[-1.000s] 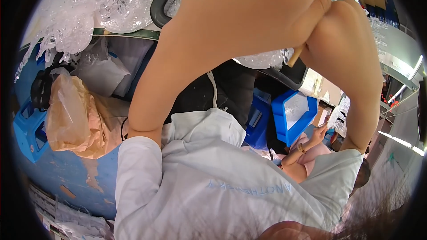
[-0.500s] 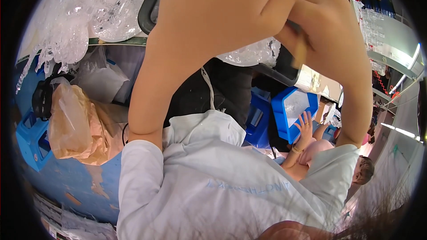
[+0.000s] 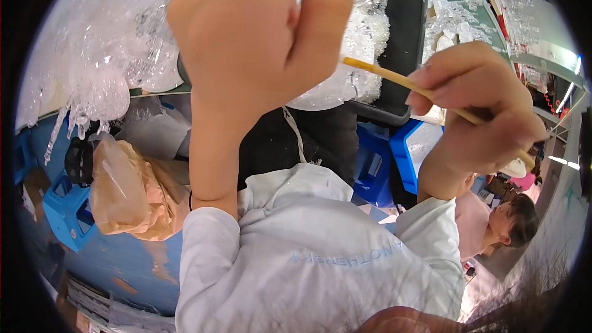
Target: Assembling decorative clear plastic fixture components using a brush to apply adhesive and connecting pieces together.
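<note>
While the right hand (image 3: 475, 111) pinches the thin wooden stick (image 3: 394, 80) between thumb and fingers, keep its tip level toward the left hand (image 3: 259, 43), whose fingers curl shut on clear plastic pieces (image 3: 370, 18), probably.

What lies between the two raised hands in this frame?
In the head view, a thin wooden stick held by the right hand spans toward the left hand, with clear plastic pieces behind.

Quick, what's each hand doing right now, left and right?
Left hand: fingers curled, raised before the clear plastic pieces; whether it holds anything cannot be told.
Right hand: closed on a thin wooden stick.
</note>
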The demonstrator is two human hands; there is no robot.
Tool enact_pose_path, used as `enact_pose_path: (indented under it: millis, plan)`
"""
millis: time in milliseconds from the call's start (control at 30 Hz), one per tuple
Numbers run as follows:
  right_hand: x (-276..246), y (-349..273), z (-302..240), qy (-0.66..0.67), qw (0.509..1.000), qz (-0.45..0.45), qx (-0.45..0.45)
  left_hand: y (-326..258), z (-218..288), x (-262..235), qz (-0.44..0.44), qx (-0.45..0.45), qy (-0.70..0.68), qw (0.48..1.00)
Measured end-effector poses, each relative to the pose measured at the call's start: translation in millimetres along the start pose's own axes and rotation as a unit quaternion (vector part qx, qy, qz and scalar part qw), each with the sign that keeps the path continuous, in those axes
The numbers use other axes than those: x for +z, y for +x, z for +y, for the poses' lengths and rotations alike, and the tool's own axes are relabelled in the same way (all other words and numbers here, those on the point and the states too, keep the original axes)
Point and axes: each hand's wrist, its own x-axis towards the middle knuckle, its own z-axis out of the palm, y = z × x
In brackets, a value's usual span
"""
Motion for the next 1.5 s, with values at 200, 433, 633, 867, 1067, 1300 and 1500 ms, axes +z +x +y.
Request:
enact_pose_path:
  millis: [200, 433, 633, 867, 1067, 1300, 1500]
  plan:
    - [1.7, -3.6, 10.8, 0.035, 0.999, -0.005, -0.036, -5.5, -8.7, 5.6, 0.021, 0.042, -0.008, 0.999]
    - [11.5, -20.4, 33.9, 0.118, 0.988, 0.05, -0.091, -16.0, -21.1, 2.6, 0.022, 0.051, -0.015, 0.998]
    - [8.1, -28.2, 37.3, 0.173, 0.972, 0.101, -0.123, -16.2, -18.2, 1.7, 0.023, 0.02, -0.047, 0.998]
    - [11.3, -21.7, 37.8, 0.155, 0.968, 0.046, -0.191, -14.7, -9.8, 7.6, 0.07, -0.035, -0.089, 0.993]
    - [6.4, -46.0, 32.8, 0.252, 0.934, 0.251, -0.028, -15.3, -15.9, 1.3, 0.01, 0.006, -0.075, 0.997]
    - [56.4, -81.6, 32.6, 0.413, 0.795, 0.445, -0.002, -16.6, -5.9, 5.0, 0.06, -0.05, -0.173, 0.982]
    - [68.2, -84.7, 34.4, 0.308, 0.837, 0.452, -0.015, -24.1, -7.4, 1.8, 0.103, -0.072, -0.165, 0.978]
